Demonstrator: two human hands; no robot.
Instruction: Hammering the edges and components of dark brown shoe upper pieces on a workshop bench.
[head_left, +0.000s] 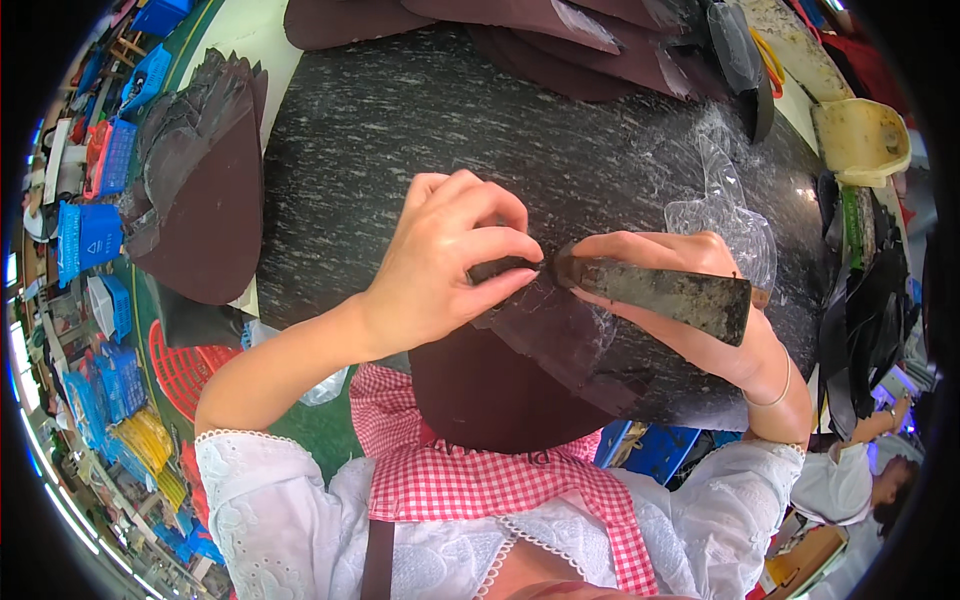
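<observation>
Pinching the dark sheet [545, 335] with your left hand [450, 265], you grip a tool [665, 292] in your right hand [680, 300]; its tip points left at the pinch.

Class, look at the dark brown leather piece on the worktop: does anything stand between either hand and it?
Nothing visible does. The left hand already pinches the top edge of the dark brown leather piece, and the right hand presses a dark flat tool against the same edge.

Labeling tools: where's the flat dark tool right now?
Head view, right of centre: the flat dark tool lies in the right hand, tip meeting the left hand over the dark pieces.
</observation>
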